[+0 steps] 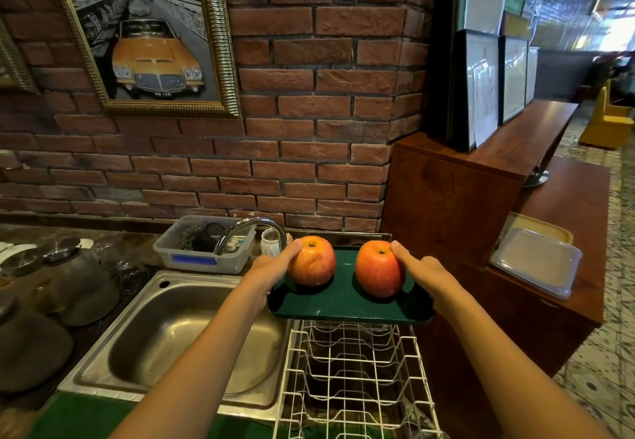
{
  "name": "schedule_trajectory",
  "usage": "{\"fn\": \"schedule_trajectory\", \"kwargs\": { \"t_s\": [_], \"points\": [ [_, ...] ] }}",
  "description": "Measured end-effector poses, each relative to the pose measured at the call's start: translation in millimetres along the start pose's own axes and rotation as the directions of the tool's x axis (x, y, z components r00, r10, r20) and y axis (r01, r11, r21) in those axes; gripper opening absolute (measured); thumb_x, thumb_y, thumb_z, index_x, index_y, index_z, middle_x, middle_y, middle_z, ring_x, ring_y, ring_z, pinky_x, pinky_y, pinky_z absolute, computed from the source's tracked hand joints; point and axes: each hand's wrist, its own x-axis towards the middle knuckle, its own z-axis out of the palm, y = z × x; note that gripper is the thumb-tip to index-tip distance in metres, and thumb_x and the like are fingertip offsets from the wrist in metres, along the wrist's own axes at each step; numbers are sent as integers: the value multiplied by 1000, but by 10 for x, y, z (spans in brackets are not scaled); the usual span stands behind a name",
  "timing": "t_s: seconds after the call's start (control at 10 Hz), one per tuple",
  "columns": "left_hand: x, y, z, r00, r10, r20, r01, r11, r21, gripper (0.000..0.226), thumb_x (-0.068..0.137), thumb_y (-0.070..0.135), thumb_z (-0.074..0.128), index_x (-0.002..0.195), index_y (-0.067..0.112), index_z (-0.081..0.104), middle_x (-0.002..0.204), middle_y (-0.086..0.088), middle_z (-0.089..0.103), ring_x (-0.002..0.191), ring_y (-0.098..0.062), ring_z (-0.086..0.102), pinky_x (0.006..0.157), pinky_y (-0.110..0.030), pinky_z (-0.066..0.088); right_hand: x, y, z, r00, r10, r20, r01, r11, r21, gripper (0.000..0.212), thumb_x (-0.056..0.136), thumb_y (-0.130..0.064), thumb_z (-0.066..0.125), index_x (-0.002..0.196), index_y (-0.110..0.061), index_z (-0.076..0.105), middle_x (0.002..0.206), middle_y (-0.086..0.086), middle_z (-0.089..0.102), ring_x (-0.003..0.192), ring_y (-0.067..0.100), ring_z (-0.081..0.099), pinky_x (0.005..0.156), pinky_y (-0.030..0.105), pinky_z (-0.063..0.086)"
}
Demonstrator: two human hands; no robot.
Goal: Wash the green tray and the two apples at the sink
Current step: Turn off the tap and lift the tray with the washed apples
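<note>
A dark green tray (347, 306) is held level above the white wire dish rack, just right of the sink. Two red-orange apples stand on it: the left apple (314, 261) and the right apple (378, 272). My left hand (271, 267) grips the tray's left edge with the thumb pressed on the left apple. My right hand (424, 272) grips the tray's right edge, thumb against the right apple. The fingers under the tray are hidden.
The steel sink (185, 332) lies lower left, its curved tap (254, 229) behind it. A clear tub with scrubbers (206, 248) sits against the brick wall. Dark pots and lids (62, 287) crowd the left counter. The wire rack (354, 380) is below the tray; a wooden cabinet with a lidded box (536, 260) stands right.
</note>
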Motion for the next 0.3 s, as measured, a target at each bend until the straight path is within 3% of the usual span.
{"fn": "schedule_trajectory", "kwargs": {
  "t_s": [0.2, 0.3],
  "points": [
    [-17, -3, -3, 1000, 3, -12, -3, 1000, -21, 102, 71, 80, 61, 145, 12, 44, 144, -17, 50, 128, -38, 49, 107, -54, 43, -3, 26, -28, 1000, 5, -12, -5, 1000, -1, 89, 80, -77, 50, 132, -5, 47, 112, 12, 52, 98, 28, 55, 79, 40, 47],
    [-38, 8, 0, 998, 30, -63, -31, 999, -22, 93, 80, 76, 55, 146, 11, 43, 145, -16, 48, 130, -36, 47, 101, -45, 42, -18, 26, -22, 998, -18, -62, 18, 1000, -8, 86, 81, -76, 49, 130, -5, 50, 112, 11, 55, 99, 27, 56, 81, 42, 49]
  ]
}}
